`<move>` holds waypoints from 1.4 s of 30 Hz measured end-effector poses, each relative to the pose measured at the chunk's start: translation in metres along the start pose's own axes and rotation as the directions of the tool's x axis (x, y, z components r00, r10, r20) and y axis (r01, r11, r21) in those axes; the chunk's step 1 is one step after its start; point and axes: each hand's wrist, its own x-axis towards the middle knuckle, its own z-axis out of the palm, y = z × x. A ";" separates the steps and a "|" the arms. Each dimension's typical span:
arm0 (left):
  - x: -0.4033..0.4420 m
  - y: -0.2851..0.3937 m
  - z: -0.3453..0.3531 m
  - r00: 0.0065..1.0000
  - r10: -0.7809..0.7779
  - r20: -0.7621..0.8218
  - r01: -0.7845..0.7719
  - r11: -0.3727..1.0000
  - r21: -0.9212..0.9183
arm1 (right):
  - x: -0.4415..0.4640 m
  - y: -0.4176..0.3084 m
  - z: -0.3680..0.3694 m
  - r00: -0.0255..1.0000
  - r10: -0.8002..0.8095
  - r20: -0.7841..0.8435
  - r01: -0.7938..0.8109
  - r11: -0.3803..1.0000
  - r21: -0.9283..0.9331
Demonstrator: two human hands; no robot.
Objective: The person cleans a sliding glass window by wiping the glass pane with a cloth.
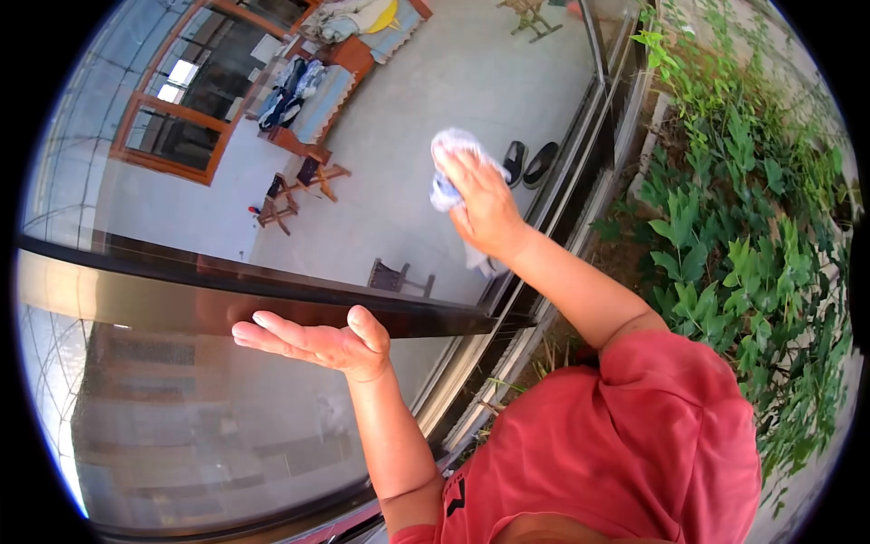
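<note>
My right hand [487,205] presses a crumpled white and pale blue cloth [453,150] against the large glass pane [362,218]. Its fingers bend over the cloth, and a loose end hangs below the wrist. Lower and to the left, my left hand [322,344] holds nothing, its fingers stretched out and thumb apart. That hand is at the dark window frame bar [254,288]; I cannot tell whether it touches it. Below the bar, another glass panel [227,426] carries reflections.
Through the glass show folding stools [279,201], a pair of black shoes [527,163] and a wooden bench [331,100] with clothes on it. A window track [544,236] runs along the pane's side. Leafy green plants [725,208] grow on the right.
</note>
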 end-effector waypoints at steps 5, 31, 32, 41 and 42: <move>-0.001 0.000 0.001 1.000 -0.012 -0.014 0.012 1.000 -0.007 | 0.016 0.006 -0.003 0.993 -0.066 -0.102 0.060 0.996 -0.065; -0.002 0.002 0.000 1.000 -0.004 -0.005 0.004 1.000 0.008 | 0.002 -0.028 0.009 0.983 -0.182 -0.020 0.182 0.982 0.045; -0.001 0.003 -0.001 1.000 0.000 -0.002 0.000 1.000 0.017 | 0.012 -0.034 0.012 0.974 -0.224 -0.015 0.224 0.974 0.012; 0.002 0.005 -0.001 1.000 0.025 -0.009 -0.025 0.999 0.036 | 0.164 0.111 -0.013 0.897 0.047 -0.440 -0.086 0.994 -0.071; 0.002 0.006 -0.002 1.000 0.022 0.000 -0.021 0.999 0.047 | 0.158 0.151 -0.022 0.859 0.185 -0.478 -0.230 0.973 -0.036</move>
